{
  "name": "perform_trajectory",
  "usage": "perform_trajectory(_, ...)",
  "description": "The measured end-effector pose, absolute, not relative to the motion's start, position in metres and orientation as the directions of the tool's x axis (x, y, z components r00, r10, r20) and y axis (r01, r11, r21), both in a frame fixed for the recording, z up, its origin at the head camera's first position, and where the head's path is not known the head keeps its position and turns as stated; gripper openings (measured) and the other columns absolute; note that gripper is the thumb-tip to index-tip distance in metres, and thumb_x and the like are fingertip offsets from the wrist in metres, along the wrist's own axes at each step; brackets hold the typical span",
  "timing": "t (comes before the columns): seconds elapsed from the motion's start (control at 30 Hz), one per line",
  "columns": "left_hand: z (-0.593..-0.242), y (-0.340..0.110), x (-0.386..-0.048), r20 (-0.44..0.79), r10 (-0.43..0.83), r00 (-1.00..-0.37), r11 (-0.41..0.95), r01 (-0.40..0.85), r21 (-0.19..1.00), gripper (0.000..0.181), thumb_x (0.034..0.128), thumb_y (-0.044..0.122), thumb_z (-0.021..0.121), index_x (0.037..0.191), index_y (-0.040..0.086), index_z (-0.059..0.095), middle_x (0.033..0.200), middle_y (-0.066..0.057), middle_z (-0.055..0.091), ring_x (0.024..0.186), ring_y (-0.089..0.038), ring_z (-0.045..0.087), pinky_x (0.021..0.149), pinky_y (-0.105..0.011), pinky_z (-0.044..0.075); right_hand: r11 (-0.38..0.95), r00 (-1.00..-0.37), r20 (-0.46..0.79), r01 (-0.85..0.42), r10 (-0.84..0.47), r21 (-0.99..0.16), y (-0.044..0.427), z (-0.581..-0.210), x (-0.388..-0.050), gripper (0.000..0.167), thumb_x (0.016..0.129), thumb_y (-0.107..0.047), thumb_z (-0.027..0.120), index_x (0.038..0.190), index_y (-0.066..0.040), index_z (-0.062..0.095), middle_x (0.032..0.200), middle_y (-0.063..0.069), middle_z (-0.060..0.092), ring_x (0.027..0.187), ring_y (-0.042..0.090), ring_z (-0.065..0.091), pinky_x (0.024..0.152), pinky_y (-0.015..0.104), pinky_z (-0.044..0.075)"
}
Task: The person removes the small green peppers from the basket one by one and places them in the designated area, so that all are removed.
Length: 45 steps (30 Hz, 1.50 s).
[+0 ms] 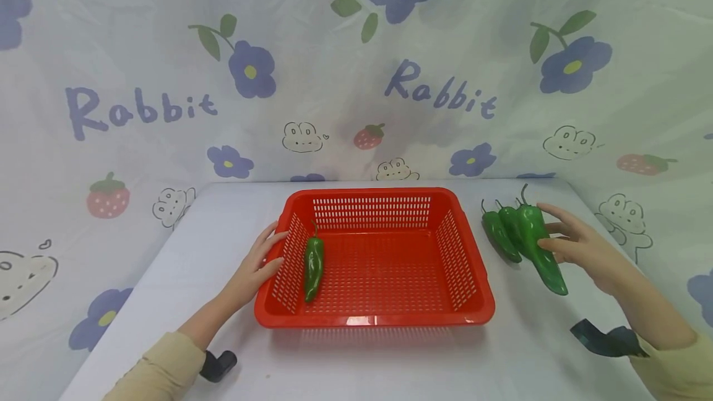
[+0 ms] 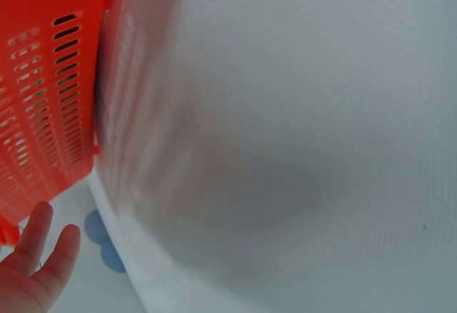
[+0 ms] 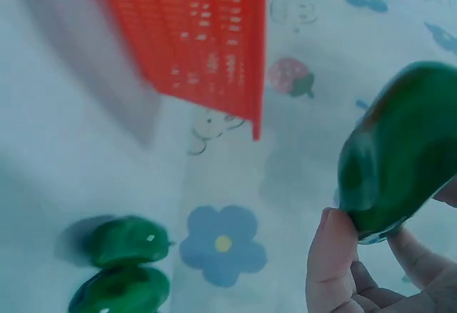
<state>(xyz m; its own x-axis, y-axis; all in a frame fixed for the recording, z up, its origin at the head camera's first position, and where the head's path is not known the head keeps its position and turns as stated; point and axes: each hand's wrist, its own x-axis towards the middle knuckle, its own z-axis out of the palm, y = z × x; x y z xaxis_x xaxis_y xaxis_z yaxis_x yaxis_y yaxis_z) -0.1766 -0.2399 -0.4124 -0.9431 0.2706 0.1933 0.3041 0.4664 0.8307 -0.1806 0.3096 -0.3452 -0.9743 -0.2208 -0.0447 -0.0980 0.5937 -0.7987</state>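
Note:
A long green pepper (image 1: 537, 243) is pinched between the thumb and fingers of my right hand (image 1: 576, 246), raised above the table to the right of the basket. In the right wrist view this pepper (image 3: 403, 145) looms close to the camera, off the table. My left hand (image 1: 259, 268) rests with extended fingers on the left rim of a red plastic basket (image 1: 370, 320). Inside the basket, along its left side, lies another green pepper (image 1: 314, 268). More green peppers (image 1: 498, 235) lie on the table behind the held one, which partly hides them.
The white-covered table (image 1: 334, 370) meets a patterned cloth backdrop (image 1: 334, 79) behind the basket. Dark wrist straps (image 1: 607, 339) show at both sleeves. Two green peppers (image 3: 128, 266) appear on the table in the right wrist view, apart from the basket wall.

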Motion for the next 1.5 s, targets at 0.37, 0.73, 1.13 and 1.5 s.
perform_trajectory(0.37, -0.411, -0.240, -0.177, 0.192, 0.275, -0.942, 0.463, 0.305, 0.832, 0.049, 0.0907, 0.014, 0.049, 0.137, 0.006, 0.035, 0.152, -0.014, 0.008, 0.127, -0.041, 0.030, 0.080, -0.046, 0.051, 0.608, -0.977, -0.097, -0.041, -0.192, -0.793, 0.325, -0.362, -0.176, 0.071, 0.092, -0.023, 0.053, 0.146, -0.007, 0.010, 0.130, 0.037, 0.034, 0.081, -0.001, 0.059, 0.070, 0.033, 0.049)
perform_trajectory(0.73, -0.412, -0.240, -0.177, 0.205, 0.278, -0.938, 0.460, 0.317, 0.829, 0.049, 0.0908, 0.013, 0.049, 0.137, 0.007, 0.035, 0.152, -0.013, 0.009, 0.128, -0.040, 0.030, 0.081, -0.045, 0.051, 0.659, -0.964, -0.194, 0.026, -0.183, -0.752, 0.330, -0.386, -0.175, 0.073, 0.090, -0.026, 0.056, 0.143, 0.001, 0.013, 0.129, 0.040, 0.033, 0.093, 0.026, 0.061, 0.073, 0.040, 0.051)
perform_trajectory(1.13, -0.413, -0.241, -0.178, 0.210, 0.281, -0.936, 0.450, 0.322, 0.833, 0.049, 0.0907, 0.013, 0.049, 0.137, 0.006, 0.035, 0.152, -0.013, 0.008, 0.128, -0.040, 0.030, 0.081, -0.044, 0.051, 0.730, -0.940, -0.308, 0.106, -0.147, -0.675, 0.332, -0.406, -0.179, 0.073, 0.089, -0.029, 0.057, 0.139, 0.007, 0.018, 0.125, 0.040, 0.037, 0.099, 0.036, 0.057, 0.075, 0.044, 0.053)
perform_trajectory(1.5, -0.414, -0.241, -0.178, 0.202, 0.280, -0.938, 0.463, 0.317, 0.828, 0.049, 0.0909, 0.013, 0.048, 0.137, 0.006, 0.035, 0.152, -0.014, 0.008, 0.127, -0.040, 0.030, 0.081, -0.046, 0.051, 0.735, -0.925, -0.352, 0.139, -0.143, -0.664, 0.339, -0.419, -0.181, 0.072, 0.088, -0.028, 0.057, 0.138, 0.008, 0.020, 0.123, 0.040, 0.039, 0.096, 0.033, 0.058, 0.075, 0.043, 0.053)
